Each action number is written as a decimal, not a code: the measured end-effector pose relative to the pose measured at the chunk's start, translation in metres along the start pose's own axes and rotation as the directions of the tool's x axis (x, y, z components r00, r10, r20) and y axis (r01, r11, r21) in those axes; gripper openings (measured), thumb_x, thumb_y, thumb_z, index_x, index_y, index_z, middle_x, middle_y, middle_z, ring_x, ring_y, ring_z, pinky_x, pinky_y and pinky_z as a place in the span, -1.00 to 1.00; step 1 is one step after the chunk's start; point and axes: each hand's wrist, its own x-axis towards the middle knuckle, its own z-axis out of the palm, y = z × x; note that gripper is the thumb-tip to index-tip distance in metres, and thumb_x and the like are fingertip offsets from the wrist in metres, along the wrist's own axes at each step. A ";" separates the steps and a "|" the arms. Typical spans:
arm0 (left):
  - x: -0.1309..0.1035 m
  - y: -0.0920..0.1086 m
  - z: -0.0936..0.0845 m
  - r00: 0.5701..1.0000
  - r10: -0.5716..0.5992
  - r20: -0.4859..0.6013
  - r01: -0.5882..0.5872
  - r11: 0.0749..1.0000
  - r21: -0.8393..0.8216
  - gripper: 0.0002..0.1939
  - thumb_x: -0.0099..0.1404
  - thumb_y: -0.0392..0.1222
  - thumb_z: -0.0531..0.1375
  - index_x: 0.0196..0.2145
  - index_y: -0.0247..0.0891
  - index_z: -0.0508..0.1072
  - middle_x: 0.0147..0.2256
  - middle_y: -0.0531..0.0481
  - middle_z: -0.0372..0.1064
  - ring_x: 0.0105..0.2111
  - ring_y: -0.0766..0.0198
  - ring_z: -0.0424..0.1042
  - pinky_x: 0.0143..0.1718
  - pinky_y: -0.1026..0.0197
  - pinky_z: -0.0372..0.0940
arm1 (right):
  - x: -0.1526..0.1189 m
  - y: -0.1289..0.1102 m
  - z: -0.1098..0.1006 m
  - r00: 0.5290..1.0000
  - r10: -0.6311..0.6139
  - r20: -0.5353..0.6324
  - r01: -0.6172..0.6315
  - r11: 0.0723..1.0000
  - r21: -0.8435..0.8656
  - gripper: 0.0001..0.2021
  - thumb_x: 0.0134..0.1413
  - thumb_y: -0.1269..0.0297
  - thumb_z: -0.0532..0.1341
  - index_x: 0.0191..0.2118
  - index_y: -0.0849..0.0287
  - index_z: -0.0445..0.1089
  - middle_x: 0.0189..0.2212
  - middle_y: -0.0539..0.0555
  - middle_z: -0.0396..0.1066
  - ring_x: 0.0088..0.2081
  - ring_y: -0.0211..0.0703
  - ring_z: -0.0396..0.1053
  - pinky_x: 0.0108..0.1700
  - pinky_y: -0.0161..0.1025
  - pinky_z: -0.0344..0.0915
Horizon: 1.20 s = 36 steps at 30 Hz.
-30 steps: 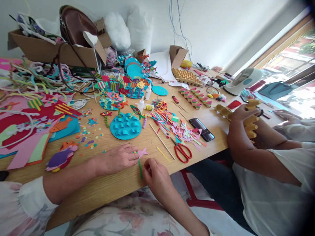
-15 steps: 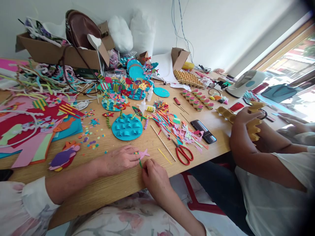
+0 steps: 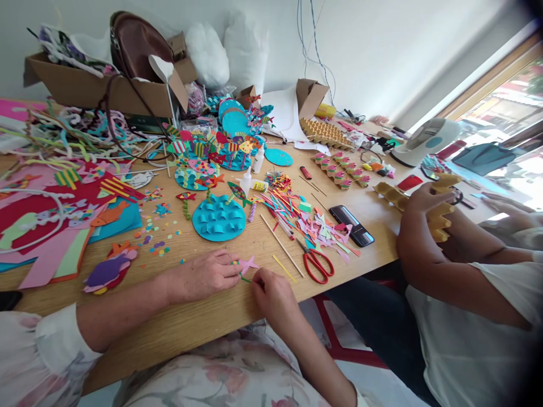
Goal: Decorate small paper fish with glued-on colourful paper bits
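Note:
My left hand [image 3: 214, 274] rests on the table near its front edge, its fingers pressed together on a small pink fish-shaped cutout [image 3: 248, 264]; the pink tail sticks out past the fingertips. Just to the right, my right hand [image 3: 271, 291] is closed in a pinch on the end of a thin green strip [image 3: 245, 279], which reaches back to the pink cutout. Behind my hands lies a round blue piece [image 3: 218, 218] with curled paper loops. Red-handled scissors [image 3: 318, 264], a wooden stick [image 3: 282, 245] and a yellow strip [image 3: 284, 268] are to the right.
Paper scraps [image 3: 322, 229] and a black phone [image 3: 351, 226] lie to the right. Purple fish cutouts [image 3: 109, 270] sit left, near coloured sheets [image 3: 76, 249]. Glue bottles [image 3: 246, 183] stand behind the blue piece. At the right, a person's hands [image 3: 424, 200] hold an egg-carton strip [image 3: 439, 217].
My right hand has moved slightly to the right, and the green strip now lies more level between my hands. My left hand has stayed on the pink cutout.

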 end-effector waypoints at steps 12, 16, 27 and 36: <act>-0.004 -0.001 -0.001 1.000 -0.020 0.002 0.020 1.000 -0.019 -0.84 0.30 -0.28 0.06 -0.19 -0.25 0.38 -0.17 0.01 0.38 -0.07 0.15 0.22 -0.05 0.09 0.09 | -0.009 0.027 -0.018 0.994 0.018 -0.109 -0.018 1.000 0.003 -0.82 0.05 0.39 0.09 -0.46 0.17 0.42 -0.45 0.03 0.39 -0.41 -0.24 0.33 -0.40 -0.36 0.08; -0.002 0.000 -0.003 0.999 -0.013 0.032 0.013 1.000 -0.010 -0.85 0.30 -0.28 0.06 -0.20 -0.26 0.39 -0.15 0.01 0.37 -0.06 0.16 0.20 -0.03 0.09 0.07 | -0.007 0.029 -0.020 0.973 -0.019 -0.232 0.027 0.999 0.031 -0.84 0.06 0.41 0.09 -0.40 0.18 0.42 -0.39 0.05 0.36 -0.39 -0.25 0.32 -0.37 -0.37 0.13; 0.000 0.005 -0.005 0.993 -0.054 0.106 0.050 0.998 0.043 -0.84 0.30 -0.30 0.05 -0.19 -0.29 0.37 -0.25 -0.01 0.35 -0.14 0.16 0.23 -0.05 0.10 0.11 | 0.027 -0.006 -0.014 0.964 -0.267 -0.017 0.267 0.963 0.018 -0.76 0.03 0.50 0.06 -0.32 0.18 0.47 -0.40 0.08 0.39 -0.36 -0.25 0.33 -0.34 -0.37 0.13; -0.001 0.007 -0.005 0.996 -0.045 0.076 0.041 0.998 0.053 -0.85 0.28 -0.30 0.07 -0.20 -0.26 0.38 -0.20 -0.04 0.33 -0.12 0.16 0.22 -0.06 0.09 0.15 | 0.040 -0.006 -0.008 0.944 -0.327 0.036 0.329 0.944 -0.042 -0.72 0.02 0.49 0.01 -0.35 0.19 0.48 -0.42 0.11 0.42 -0.34 -0.23 0.32 -0.32 -0.35 0.15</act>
